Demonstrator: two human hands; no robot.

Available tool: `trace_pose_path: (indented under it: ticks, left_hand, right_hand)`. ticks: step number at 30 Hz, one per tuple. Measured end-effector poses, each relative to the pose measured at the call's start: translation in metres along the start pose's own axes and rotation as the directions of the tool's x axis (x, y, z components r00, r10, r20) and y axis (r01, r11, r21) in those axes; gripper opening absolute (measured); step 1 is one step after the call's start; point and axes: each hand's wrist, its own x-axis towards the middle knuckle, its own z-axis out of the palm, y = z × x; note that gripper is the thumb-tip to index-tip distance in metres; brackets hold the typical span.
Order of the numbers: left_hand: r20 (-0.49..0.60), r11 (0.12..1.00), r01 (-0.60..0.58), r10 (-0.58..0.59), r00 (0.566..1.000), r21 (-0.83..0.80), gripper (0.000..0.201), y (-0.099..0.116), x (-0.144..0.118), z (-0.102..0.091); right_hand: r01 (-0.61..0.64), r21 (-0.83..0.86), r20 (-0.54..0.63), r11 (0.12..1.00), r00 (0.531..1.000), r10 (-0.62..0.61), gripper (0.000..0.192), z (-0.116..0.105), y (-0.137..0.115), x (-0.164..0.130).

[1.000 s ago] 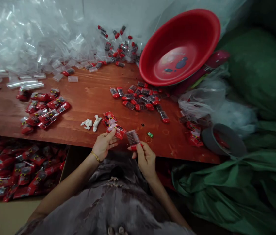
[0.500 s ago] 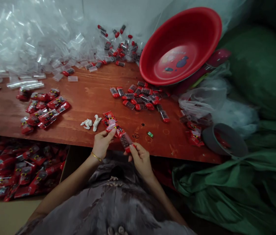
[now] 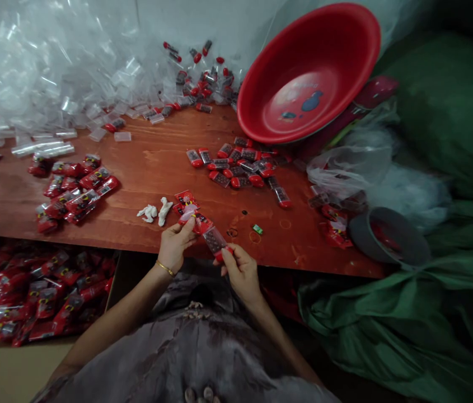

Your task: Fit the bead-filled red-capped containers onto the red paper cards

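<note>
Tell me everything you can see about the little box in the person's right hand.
The little box is a small clear plastic case with a red cap at its near end, and dark contents show through its wall. It lies tilted, pinched at the capped end by the right hand, just above the near edge of the wooden table. Its far end meets the red packet that the left hand holds. What the dark contents are cannot be told.

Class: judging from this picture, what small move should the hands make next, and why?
Probably slide the clear capsule, pinched by the right hand, further into the red packet held by the left hand: its tip already meets the packet's end.
</note>
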Motion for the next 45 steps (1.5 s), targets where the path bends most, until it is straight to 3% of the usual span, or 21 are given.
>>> trace_pose_path:
  ticks: [10,17,27,31,35,38,42,45]
  left_hand:
    - [-0.017,0.999,0.045,-0.045,0.999,0.002,0.050,0.003,-0.003,0.003]
    - [-0.032,0.978,-0.160,0.165,0.986,0.133,0.037,0.000,-0.002,0.000]
    - [0.022,0.939,-0.280,0.281,0.959,0.198,0.024,-0.004,-0.001,-0.001]
    - [0.090,0.918,-0.333,0.320,0.943,0.217,0.024,-0.005,0.000,-0.002]
    - [0.138,0.944,-0.282,0.260,0.956,0.171,0.029,-0.008,0.000,0.000]
    - [0.158,0.968,-0.214,0.192,0.968,0.134,0.031,-0.010,-0.002,0.004]
    - [0.197,0.996,-0.033,0.017,0.980,0.078,0.037,-0.010,-0.005,0.011]
    - [0.197,0.996,0.089,-0.093,0.976,0.027,0.043,-0.006,-0.004,0.011]
  right_hand:
    - [0.045,-0.061,-0.086,0.997,0.995,-0.051,0.025,0.000,0.000,-0.001]
    - [0.108,-0.172,-0.092,0.979,0.988,-0.125,0.023,-0.001,0.005,-0.003]
    - [-0.026,0.012,-0.014,1.000,1.000,0.027,0.028,0.002,0.002,-0.004]
    - [-0.067,0.075,0.058,0.995,0.996,0.062,0.029,-0.005,0.001,0.001]
    - [-0.124,0.178,0.147,0.976,0.984,0.098,0.031,-0.009,0.001,0.006]
    - [-0.103,0.181,0.128,0.978,0.988,0.080,0.032,-0.005,0.000,0.009]
    - [-0.052,0.165,0.074,0.985,0.996,0.040,0.031,0.003,-0.002,0.016]
    - [-0.040,0.211,0.140,0.977,0.990,0.010,0.030,0.005,-0.001,0.022]
